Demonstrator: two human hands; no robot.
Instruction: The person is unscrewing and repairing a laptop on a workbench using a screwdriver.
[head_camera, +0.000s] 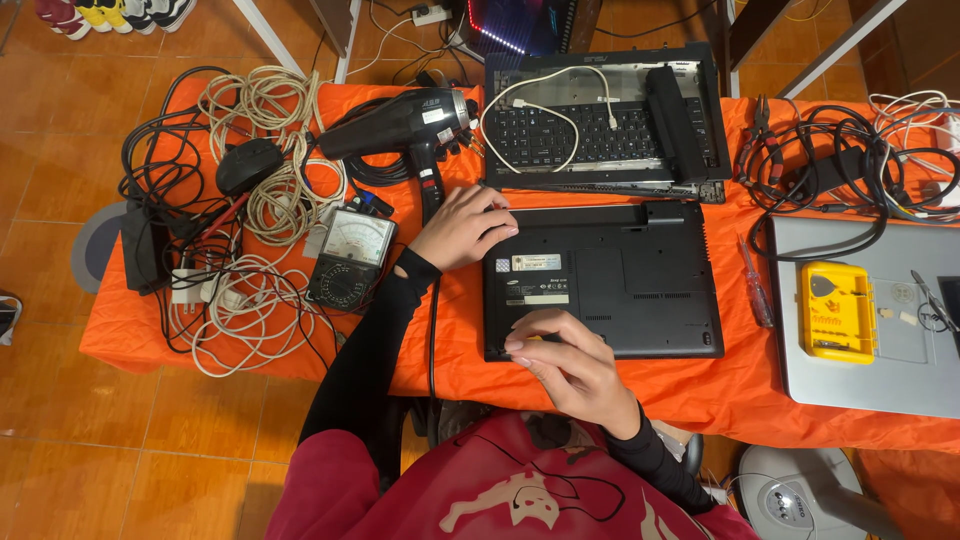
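A black laptop lies upside down on the orange cloth, its underside and white labels facing up. My left hand rests flat against the laptop's far left corner and holds nothing. My right hand is over the near left corner with fingers pinched around a small yellow-handled tool, most of which is hidden by the fingers.
A second opened laptop with a keyboard and white cable lies behind. A black heat gun, an analog multimeter, a mouse and cable tangles sit left. A silver laptop bearing a yellow bit case lies right.
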